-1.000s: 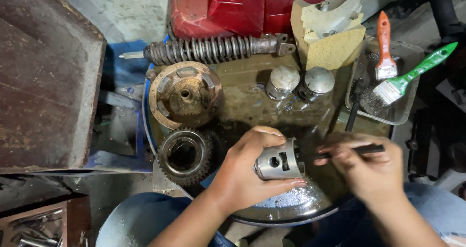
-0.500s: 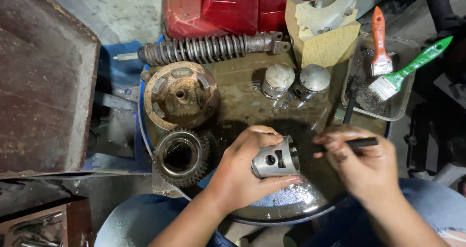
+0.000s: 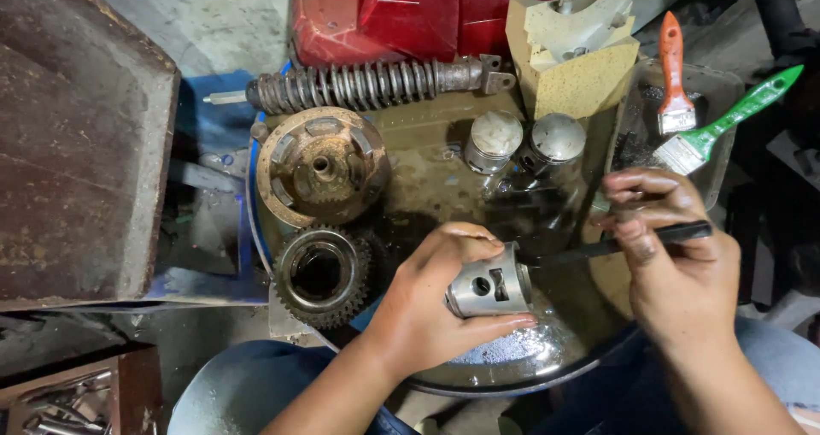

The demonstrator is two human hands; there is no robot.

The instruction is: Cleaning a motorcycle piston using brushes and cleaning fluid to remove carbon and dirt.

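My left hand [image 3: 427,307] grips a grey metal piston [image 3: 489,288], lying on its side over a round basin [image 3: 512,375] of dark oily liquid. My right hand [image 3: 675,264] holds a thin black tool [image 3: 615,245] whose tip points into the piston's open end. Two more pistons [image 3: 494,141] [image 3: 555,144] stand upright in the basin behind. To the left lie a round clutch hub [image 3: 320,172] and a toothed gear [image 3: 323,273].
A coil spring shock absorber [image 3: 367,85] lies across the basin's far rim, with a red body part [image 3: 410,12] behind it. A clear tray [image 3: 717,93] at the right holds an orange-handled brush [image 3: 673,67] and a green-handled brush [image 3: 726,123]. A dark wooden box [image 3: 77,136] stands left.
My right hand has shifted up and right a little, and the black tool now reaches level into the piston's end. The left hand keeps the piston in nearly the same place.
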